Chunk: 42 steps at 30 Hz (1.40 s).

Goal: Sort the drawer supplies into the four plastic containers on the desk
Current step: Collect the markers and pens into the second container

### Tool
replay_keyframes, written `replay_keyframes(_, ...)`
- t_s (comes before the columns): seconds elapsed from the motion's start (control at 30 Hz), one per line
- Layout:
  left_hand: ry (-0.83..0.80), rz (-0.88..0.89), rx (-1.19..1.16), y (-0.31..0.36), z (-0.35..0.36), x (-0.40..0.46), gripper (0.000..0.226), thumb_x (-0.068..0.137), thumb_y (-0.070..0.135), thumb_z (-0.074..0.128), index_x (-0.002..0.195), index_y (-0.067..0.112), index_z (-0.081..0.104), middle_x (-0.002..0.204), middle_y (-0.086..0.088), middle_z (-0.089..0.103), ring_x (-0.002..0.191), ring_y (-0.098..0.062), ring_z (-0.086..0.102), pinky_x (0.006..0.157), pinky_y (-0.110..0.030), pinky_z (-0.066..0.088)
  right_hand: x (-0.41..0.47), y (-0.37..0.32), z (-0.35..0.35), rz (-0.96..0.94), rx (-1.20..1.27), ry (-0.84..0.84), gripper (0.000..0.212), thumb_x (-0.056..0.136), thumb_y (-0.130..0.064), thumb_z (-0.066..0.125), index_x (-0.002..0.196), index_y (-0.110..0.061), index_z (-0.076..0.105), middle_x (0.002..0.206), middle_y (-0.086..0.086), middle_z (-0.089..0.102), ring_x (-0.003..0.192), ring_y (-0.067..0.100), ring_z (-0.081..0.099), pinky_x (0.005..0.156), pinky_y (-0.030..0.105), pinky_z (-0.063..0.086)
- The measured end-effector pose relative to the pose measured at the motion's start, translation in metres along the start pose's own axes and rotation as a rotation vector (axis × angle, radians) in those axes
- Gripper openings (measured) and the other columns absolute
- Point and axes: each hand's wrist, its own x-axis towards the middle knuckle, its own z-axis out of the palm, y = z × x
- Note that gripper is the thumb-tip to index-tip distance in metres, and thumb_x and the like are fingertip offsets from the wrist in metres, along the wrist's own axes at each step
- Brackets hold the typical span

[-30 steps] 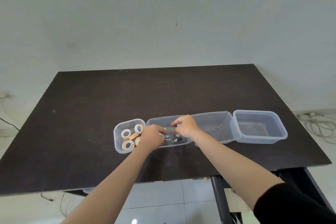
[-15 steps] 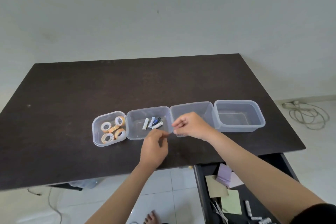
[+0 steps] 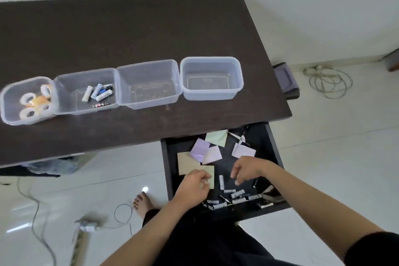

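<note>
Up and to the left of my hands spreads the dark desk (image 3: pixel 129 34), and on it, well away from my reach, four clear plastic containers stand in a row, each touching the next. The far-right container (image 3: pixel 212 93) and its left neighbour (image 3: pixel 149 101) hold nothing I can see. The battery container (image 3: pixel 71 106) has a few batteries (image 3: pixel 98 93) lying loose in it, and the leftmost container (image 3: pixel 13 116) holds tape rolls (image 3: pixel 35 101). Directly under my hands is the open black drawer (image 3: pixel 273 147). Sticky-note pads (image 3: pixel 204 150) lie just beyond my fingers, scissors (image 3: pixel 238 136) farther back, and more batteries (image 3: pixel 236 194) are strewn toward me along the front. My left hand (image 3: pixel 193 185) hovers over a yellow pad (image 3: pixel 210 176), fingers curled, though I cannot tell whether they hold anything. My right hand (image 3: pixel 247 168) hangs loose and spread, empty, just beside one upright-lying battery (image 3: pixel 221 181).
</note>
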Motion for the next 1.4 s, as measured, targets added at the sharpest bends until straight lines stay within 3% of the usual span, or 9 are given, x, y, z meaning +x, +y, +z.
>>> replay_keyframes(0.17, -0.161, -0.225, 0.083, -0.008, 0.057, 0.004, 0.022, 0.082, 0.024, 0.063, 0.102, 0.016, 0.065, 0.099, -0.004, 0.065, 0.096, -0.024, 0.064, 0.088, -0.030, 0.051, 0.014, 0.063, 0.024, 0.060, -0.126, 0.071, 0.028, 0.084, -0.012, 0.065, 0.112, -0.012, 0.068, 0.117, 0.002, 0.063, 0.109, 0.021, 0.060, 0.090, 0.025, 0.046)
replay_keyframes(0.37, -0.065, -0.316, 0.210, -0.009, 0.079, 0.001, 0.022, 0.084, 0.025, 0.056, 0.101, 0.014, 0.065, 0.106, -0.005, 0.068, 0.100, -0.023, 0.062, 0.085, -0.033, 0.052, 0.024, 0.086, 0.036, 0.038, -0.436, 0.178, 0.035, 0.089, -0.012, 0.051, 0.123, -0.019, 0.058, 0.128, 0.009, 0.046, 0.118, 0.032, 0.047, 0.092, 0.038, 0.046)
replay_keyframes(0.5, -0.030, -0.394, 0.270, -0.012, 0.076, 0.003, 0.030, 0.086, 0.025, 0.051, 0.113, 0.017, 0.061, 0.115, -0.004, 0.064, 0.106, -0.024, 0.060, 0.086, -0.033, 0.052, 0.028, 0.090, 0.038, 0.012, -0.579, 0.157, 0.034, 0.088, -0.013, 0.051, 0.121, -0.015, 0.057, 0.123, 0.009, 0.051, 0.117, 0.032, 0.047, 0.088, 0.035, 0.045)
replay_keyframes(0.63, 0.009, -0.415, 0.242, -0.016, 0.072, 0.001, 0.030, 0.087, 0.021, 0.050, 0.114, 0.019, 0.062, 0.113, -0.002, 0.067, 0.102, -0.023, 0.062, 0.086, -0.032, 0.052, 0.032, 0.094, 0.044, 0.033, -0.518, 0.055, 0.026, 0.083, -0.007, 0.053, 0.108, -0.011, 0.060, 0.104, 0.010, 0.059, 0.092, 0.028, 0.058, 0.078, 0.037, 0.051)
replay_keyframes(0.93, -0.119, -0.302, 0.076, -0.017, 0.079, -0.001, 0.031, 0.088, 0.006, 0.047, 0.114, 0.017, 0.061, 0.115, -0.001, 0.059, 0.106, -0.016, 0.057, 0.088, -0.019, 0.041, 0.038, 0.098, 0.048, 0.037, -0.340, 0.013, 0.032, 0.075, -0.007, 0.049, 0.101, -0.009, 0.068, 0.104, 0.012, 0.069, 0.093, 0.029, 0.066, 0.081, 0.038, 0.057)
replay_keyframes(1.07, -0.082, -0.293, 0.018, -0.020, 0.075, 0.000, 0.027, 0.087, 0.001, 0.050, 0.109, 0.012, 0.063, 0.103, 0.000, 0.059, 0.093, -0.012, 0.056, 0.081, -0.016, 0.042, 0.037, 0.094, 0.052, -0.006, -0.255, 0.010, 0.033, 0.076, -0.006, 0.048, 0.099, -0.016, 0.069, 0.104, 0.006, 0.070, 0.094, 0.026, 0.065, 0.083, 0.038, 0.057)
replay_keyframes(1.2, -0.025, -0.324, 0.061, -0.024, 0.071, 0.002, 0.022, 0.086, 0.003, 0.051, 0.100, 0.012, 0.065, 0.091, 0.000, 0.060, 0.079, -0.015, 0.055, 0.075, -0.024, 0.048, 0.039, 0.090, 0.057, -0.081, -0.090, 0.036, 0.034, 0.082, -0.005, 0.046, 0.100, -0.023, 0.069, 0.111, -0.005, 0.067, 0.102, 0.017, 0.061, 0.085, 0.027, 0.050)
replay_keyframes(1.3, -0.001, -0.354, 0.119, -0.024, 0.065, 0.004, 0.023, 0.085, 0.006, 0.050, 0.096, 0.018, 0.066, 0.094, 0.004, 0.063, 0.085, -0.017, 0.060, 0.081, -0.026, 0.051, 0.040, 0.085, 0.059, -0.134, 0.095, 0.036, 0.031, 0.089, -0.003, 0.044, 0.101, -0.016, 0.069, 0.098, -0.005, 0.065, 0.096, 0.015, 0.060, 0.075, 0.020, 0.046)
replay_keyframes(1.4, 0.019, -0.364, 0.103, -0.023, 0.057, 0.004, 0.026, 0.085, 0.005, 0.049, 0.095, 0.019, 0.068, 0.097, 0.006, 0.065, 0.091, -0.016, 0.062, 0.082, -0.026, 0.052, 0.040, 0.078, 0.056, -0.185, 0.089, 0.152, 0.027, 0.088, -0.006, 0.045, 0.099, -0.016, 0.068, 0.090, -0.006, 0.060, 0.089, 0.016, 0.060, 0.073, 0.026, 0.051)
